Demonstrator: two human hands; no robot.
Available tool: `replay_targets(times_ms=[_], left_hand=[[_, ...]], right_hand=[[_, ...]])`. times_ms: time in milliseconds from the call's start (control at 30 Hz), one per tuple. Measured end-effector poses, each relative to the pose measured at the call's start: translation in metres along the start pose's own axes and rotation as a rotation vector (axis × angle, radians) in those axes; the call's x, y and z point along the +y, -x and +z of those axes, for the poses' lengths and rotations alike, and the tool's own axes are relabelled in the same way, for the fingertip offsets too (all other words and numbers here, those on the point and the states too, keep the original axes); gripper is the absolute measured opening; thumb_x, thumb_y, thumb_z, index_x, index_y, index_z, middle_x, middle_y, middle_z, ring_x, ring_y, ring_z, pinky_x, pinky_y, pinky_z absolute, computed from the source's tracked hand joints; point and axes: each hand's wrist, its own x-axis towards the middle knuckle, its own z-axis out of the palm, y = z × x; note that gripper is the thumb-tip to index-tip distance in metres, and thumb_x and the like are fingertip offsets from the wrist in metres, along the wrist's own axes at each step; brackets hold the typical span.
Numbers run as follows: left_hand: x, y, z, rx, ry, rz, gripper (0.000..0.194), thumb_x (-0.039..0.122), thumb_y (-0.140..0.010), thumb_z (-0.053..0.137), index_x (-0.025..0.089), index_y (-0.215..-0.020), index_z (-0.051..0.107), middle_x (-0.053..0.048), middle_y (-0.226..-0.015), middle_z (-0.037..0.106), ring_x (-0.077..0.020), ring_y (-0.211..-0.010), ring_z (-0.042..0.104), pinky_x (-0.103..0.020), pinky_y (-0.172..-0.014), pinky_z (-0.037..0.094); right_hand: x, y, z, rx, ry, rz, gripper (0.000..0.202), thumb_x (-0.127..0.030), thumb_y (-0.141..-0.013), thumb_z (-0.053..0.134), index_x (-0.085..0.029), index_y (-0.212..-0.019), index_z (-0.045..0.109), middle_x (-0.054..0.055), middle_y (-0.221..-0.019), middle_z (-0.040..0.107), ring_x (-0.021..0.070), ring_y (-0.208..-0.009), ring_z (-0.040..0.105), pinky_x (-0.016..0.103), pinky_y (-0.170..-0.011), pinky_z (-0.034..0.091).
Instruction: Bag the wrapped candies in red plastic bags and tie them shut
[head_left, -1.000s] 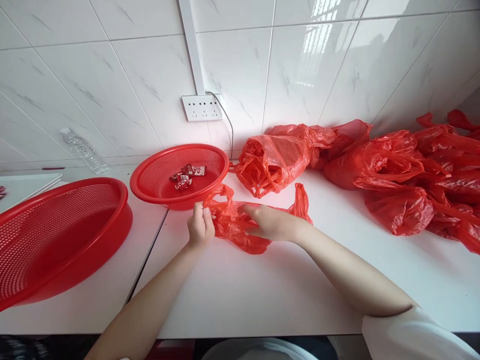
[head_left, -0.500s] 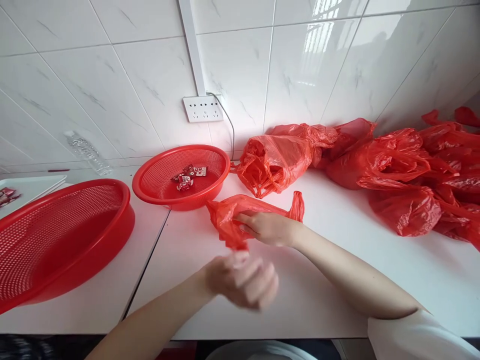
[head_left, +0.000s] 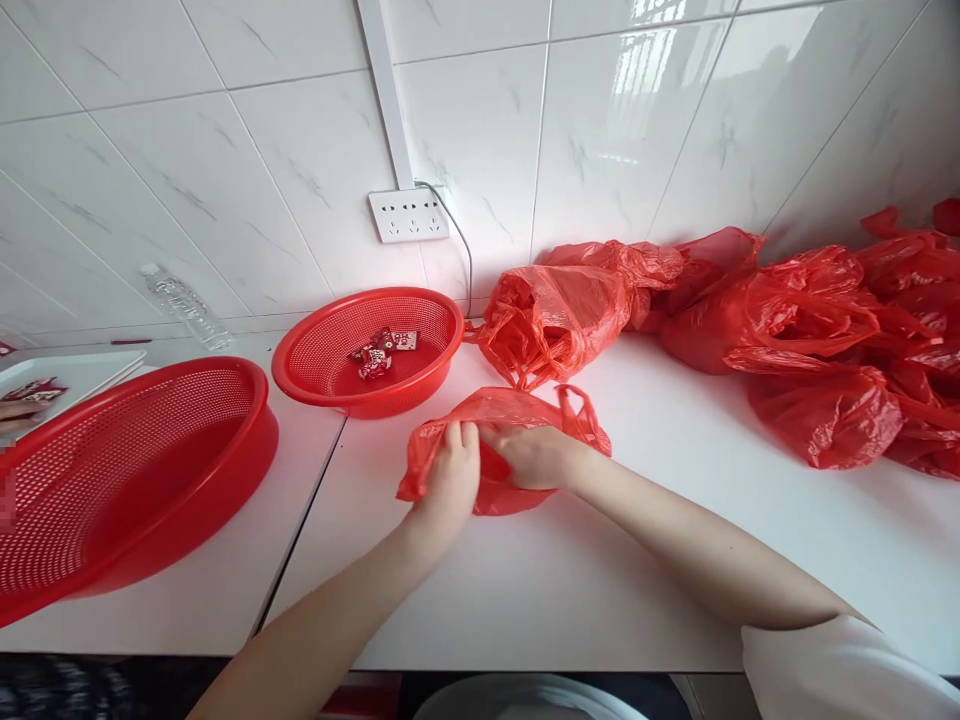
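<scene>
A thin red plastic bag (head_left: pixel 504 404) lies on the white table, its mouth spread toward me and one handle loop standing up at its right. My left hand (head_left: pixel 452 474) grips the bag's left edge, fingers bent over the rim. My right hand (head_left: pixel 536 455) reaches into the bag's mouth; its fingertips are hidden by the red film. Behind the bag is a round red basket (head_left: pixel 431 392) with several small red and white packets (head_left: pixel 375 362) in it.
At the left stand a large red basket (head_left: pixel 247 450), a white tray (head_left: pixel 112 368) with packets and another person's hand (head_left: pixel 13 412), and a clear bottle (head_left: pixel 187 308). Stuffed red bags (head_left: pixel 562 310) line the wall toward the right, below a socket panel (head_left: pixel 409 216).
My left hand has moved up from the table's front onto the bag's left edge. The bag has opened wider, with my right hand deeper in it. Another person's hand has appeared at the left.
</scene>
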Motion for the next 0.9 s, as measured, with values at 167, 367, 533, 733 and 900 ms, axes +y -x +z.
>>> replay_targets(times_ms=[167,367,533,733,900], left_hand=[[-0.046,-0.011,-0.007,-0.473,0.024,-0.056,0.045,0.001,-0.086,0.039,0.008,-0.126,0.056,-0.018,-0.098,0.070,-0.0290,-0.083,0.073,-0.036,-0.066,0.056],[-0.073,-0.011,-0.031,-0.502,0.315,0.034,0.076,0.019,-0.072,0.069,0.033,-0.143,0.044,-0.005,-0.118,0.070,-0.0260,-0.101,0.069,-0.033,-0.078,0.054],[-0.051,-0.007,-0.021,-0.382,0.270,0.142,0.038,0.027,-0.085,0.063,0.021,-0.123,0.063,-0.011,-0.123,0.065,-0.0266,-0.110,0.064,-0.034,-0.085,0.053],[-0.026,-0.009,0.001,-0.251,0.231,0.276,0.036,0.011,-0.096,0.031,0.014,-0.094,0.067,-0.012,-0.090,0.067,-0.0225,-0.080,0.067,-0.034,-0.066,0.053],[-0.046,-0.012,-0.002,-0.307,0.249,0.191,0.032,0.024,-0.089,0.056,0.018,-0.120,0.059,-0.013,-0.113,0.068,-0.0268,-0.091,0.070,-0.036,-0.071,0.054]], right_hand=[[-0.001,-0.001,-0.020,0.011,0.007,-0.058,0.029,-0.014,-0.097,0.043,-0.016,-0.119,0.061,0.012,-0.111,0.069,0.0193,-0.094,0.067,0.029,-0.078,0.049],[0.018,0.007,-0.039,-0.186,0.202,0.415,0.056,-0.018,-0.076,0.073,-0.015,-0.129,0.055,0.016,-0.119,0.067,0.0292,-0.111,0.064,0.032,-0.079,0.049],[0.008,0.014,-0.048,-0.195,0.273,0.381,0.026,-0.003,-0.079,0.060,-0.013,-0.103,0.064,0.011,-0.092,0.071,0.0268,-0.089,0.068,0.036,-0.080,0.045],[-0.008,-0.003,-0.019,-0.005,0.059,0.134,0.028,-0.004,-0.092,0.038,-0.012,-0.107,0.060,0.014,-0.102,0.068,0.0210,-0.091,0.066,0.030,-0.076,0.046],[0.020,-0.006,0.000,-0.198,-0.048,0.132,0.082,-0.026,-0.072,0.075,-0.015,-0.145,0.041,0.022,-0.147,0.046,0.0368,-0.133,0.046,0.044,-0.100,0.044]])
